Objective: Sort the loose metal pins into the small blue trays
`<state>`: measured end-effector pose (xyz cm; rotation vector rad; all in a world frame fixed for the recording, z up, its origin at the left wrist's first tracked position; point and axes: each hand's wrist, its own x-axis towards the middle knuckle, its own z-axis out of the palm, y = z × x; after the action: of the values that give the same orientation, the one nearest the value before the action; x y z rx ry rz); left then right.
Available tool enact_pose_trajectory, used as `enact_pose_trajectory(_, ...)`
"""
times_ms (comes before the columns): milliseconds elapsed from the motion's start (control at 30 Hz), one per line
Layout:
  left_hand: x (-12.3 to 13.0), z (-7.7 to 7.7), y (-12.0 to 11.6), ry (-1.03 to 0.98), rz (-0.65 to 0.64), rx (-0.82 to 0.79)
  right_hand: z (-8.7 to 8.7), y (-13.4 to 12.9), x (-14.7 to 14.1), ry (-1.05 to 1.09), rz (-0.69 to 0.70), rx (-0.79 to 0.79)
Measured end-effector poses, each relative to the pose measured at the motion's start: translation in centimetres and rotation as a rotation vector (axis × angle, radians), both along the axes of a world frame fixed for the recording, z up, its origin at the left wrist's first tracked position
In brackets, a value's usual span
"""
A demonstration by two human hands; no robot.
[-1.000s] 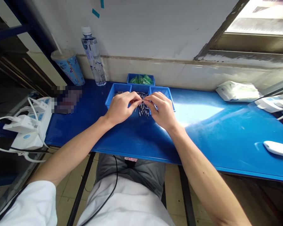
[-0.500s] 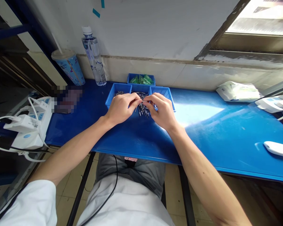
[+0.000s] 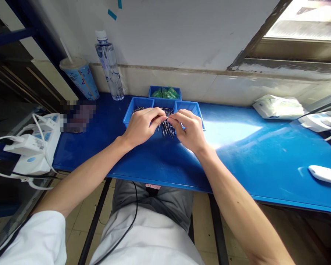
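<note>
Over a loose pile of blind rivets [image 3: 168,129], with thin stems and thicker silver bodies, my two hands meet at the fingertips. My left hand [image 3: 143,125] is closed in a pinch on one small rivet, mostly covered by the fingers. From the other side, my right hand [image 3: 189,129] pinches the same small piece between thumb and forefinger. Behind my left hand is a blue bin [image 3: 127,115] with more rivets in it. Another blue bin [image 3: 202,119] stands behind my right hand, its contents largely hidden.
A small blue tray [image 3: 151,96] of green plastic packets sits against the wall. At the back left stand a water bottle [image 3: 110,70] and a patterned cup [image 3: 82,81]. A power strip [image 3: 38,158] with cables lies left, a wipes pack [image 3: 278,106] and white mouse [image 3: 325,174] right.
My fingertips have come slightly closer together around the small rivet, which now shows less between them. Both arms and the bins are practically where they were.
</note>
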<state>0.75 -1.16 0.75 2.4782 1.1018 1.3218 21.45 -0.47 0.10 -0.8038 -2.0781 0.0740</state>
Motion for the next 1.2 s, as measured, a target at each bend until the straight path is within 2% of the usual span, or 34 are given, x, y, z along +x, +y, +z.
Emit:
enact_pose_trajectory(767,-0.12,0.39,-0.15,-0.032,0.051,-0.014,0.29,-0.23,0.39,0.22,-0.081,0.044)
enact_pose_trajectory(1000,-0.27,0.57,0.12,0.053,0.063,0.068,0.21,-0.16,0.38,0.189,-0.068,-0.001)
enact_pose_trajectory(1200,-0.38,0.2,0.36,0.071,0.024,0.066,0.39,-0.45,0.18,0.125,-0.034,-0.029)
